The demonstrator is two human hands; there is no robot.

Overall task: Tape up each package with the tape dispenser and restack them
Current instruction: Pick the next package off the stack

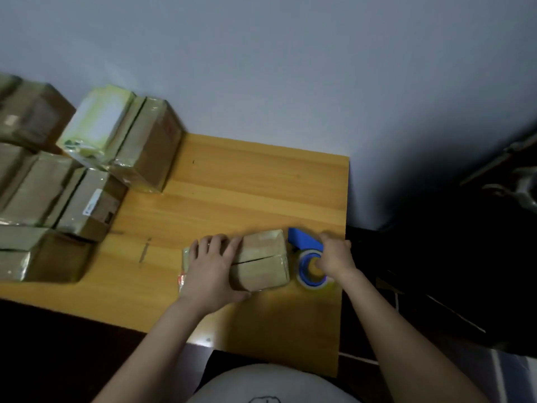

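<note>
A small brown cardboard package [261, 260] lies near the right end of the wooden table [238, 184], with a dark seam running across its top. My left hand [212, 266] presses down on its left half, fingers spread over the top. Against the package's right side sits a blue tape dispenser [308, 257] with a roll of clear tape. My right hand [334, 257] grips the dispenser from the right. Several taped brown packages [87, 205] are stacked at the table's left.
A yellow-green wrapped parcel [98, 123] leans on a brown box [151, 144] at the back left. The table's right edge runs just past the dispenser, with dark floor and metal objects [517, 187] beyond. A grey wall stands behind.
</note>
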